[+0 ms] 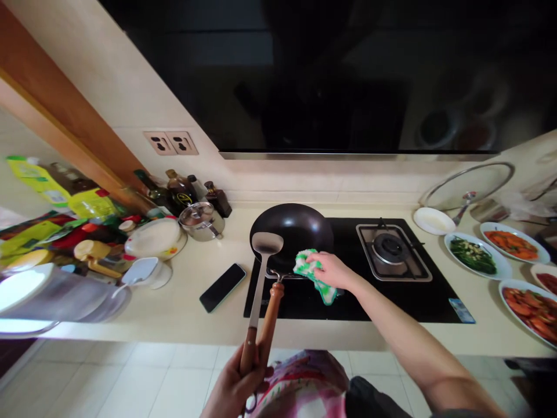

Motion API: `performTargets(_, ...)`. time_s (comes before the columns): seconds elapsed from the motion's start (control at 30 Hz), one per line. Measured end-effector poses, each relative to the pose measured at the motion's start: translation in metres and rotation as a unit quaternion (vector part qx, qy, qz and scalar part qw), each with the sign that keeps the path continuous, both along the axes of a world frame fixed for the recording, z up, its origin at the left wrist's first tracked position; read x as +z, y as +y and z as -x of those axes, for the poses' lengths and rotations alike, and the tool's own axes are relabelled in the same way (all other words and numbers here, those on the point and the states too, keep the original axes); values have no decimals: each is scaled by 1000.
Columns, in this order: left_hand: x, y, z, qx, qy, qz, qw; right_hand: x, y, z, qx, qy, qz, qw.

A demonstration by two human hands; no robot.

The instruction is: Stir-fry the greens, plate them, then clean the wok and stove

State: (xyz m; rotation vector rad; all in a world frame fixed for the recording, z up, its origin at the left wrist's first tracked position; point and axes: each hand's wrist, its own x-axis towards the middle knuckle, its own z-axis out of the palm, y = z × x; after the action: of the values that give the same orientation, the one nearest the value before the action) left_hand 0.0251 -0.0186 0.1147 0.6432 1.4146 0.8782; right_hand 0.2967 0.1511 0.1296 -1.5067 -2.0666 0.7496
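Observation:
A black wok (pixel 292 223) sits over the left burner of the stove, tilted a little, with its wooden handle (pixel 272 310) pointing toward me. My left hand (pixel 243 371) is wrapped round that handle and the wooden grip of a metal wok spatula (pixel 261 278) together. The spatula's blade lies over the wok's near left side. In my right hand (pixel 333 270) is a green and white cloth (pixel 324 288), bunched against the near right rim of the wok. Part of the cloth hangs down over the black stove top (pixel 361 302).
A phone (pixel 223 287) lies left of the stove. Farther left stand a lidded steel pot (pixel 202 220), dark bottles (pixel 180 188) and a white container (pixel 150 273). At right are the bare burner (pixel 391 248), plates of greens (pixel 473 255) and carrots (pixel 512 242), and a glass lid (pixel 470 186).

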Motion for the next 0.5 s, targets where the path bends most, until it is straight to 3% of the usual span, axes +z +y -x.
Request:
performTargets(0.07,4,2,5,-19,-20,8,1000,-19,-26,-4,-34,192,54,979)
performTargets(0.17,10,7,15,-78,-37,-9,996,-60,-49,3,-212,426,59,878)
performTargets(0.23,12,12,20,-109,-18,-21,994,-91,-57,19,-337,484,4,807)
performTargets(0.27,13,17,22,-116,-1,-22,993,-106,-59,28,-384,458,-26,801)
performTargets(0.37,16,34,26,-123,36,-26,991,-138,-62,53,-428,272,-68,859)
performTargets(0.5,21,68,27,-154,71,-62,983,-160,-71,90,-342,42,-55,937)
